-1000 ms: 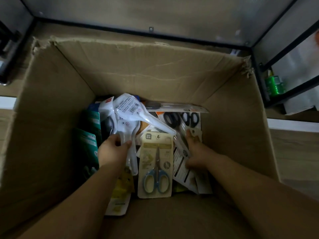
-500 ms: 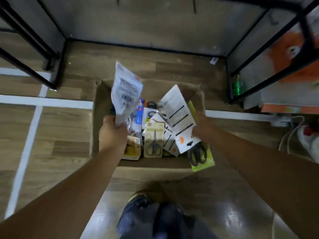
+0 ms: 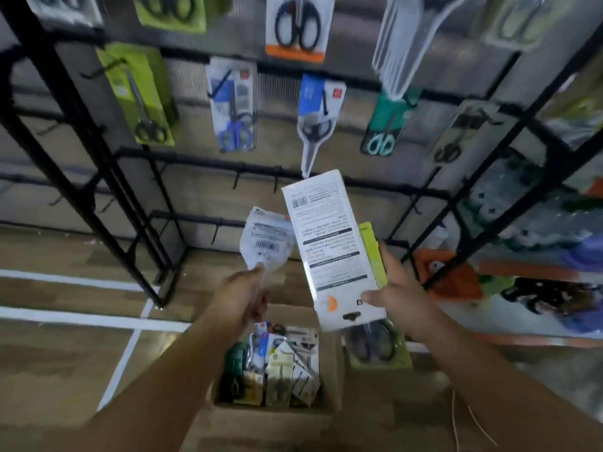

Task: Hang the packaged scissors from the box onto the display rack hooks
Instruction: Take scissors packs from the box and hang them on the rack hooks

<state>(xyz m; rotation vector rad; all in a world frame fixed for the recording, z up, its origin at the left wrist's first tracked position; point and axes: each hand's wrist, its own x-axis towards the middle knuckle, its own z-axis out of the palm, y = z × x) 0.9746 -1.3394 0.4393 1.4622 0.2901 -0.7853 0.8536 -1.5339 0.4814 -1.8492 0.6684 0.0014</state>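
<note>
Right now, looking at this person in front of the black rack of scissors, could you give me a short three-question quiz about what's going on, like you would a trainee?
1. True or false: the left hand holds a clear plastic scissors pack.
2. How many packs does the right hand grip? A one, B two, C none.
3. Fill in: the brown cardboard box on the floor still contains ____.

Key:
1. True.
2. B: a tall white card pack seen from its printed back, with a yellow-green pack behind it.
3. More packaged scissors.
</note>
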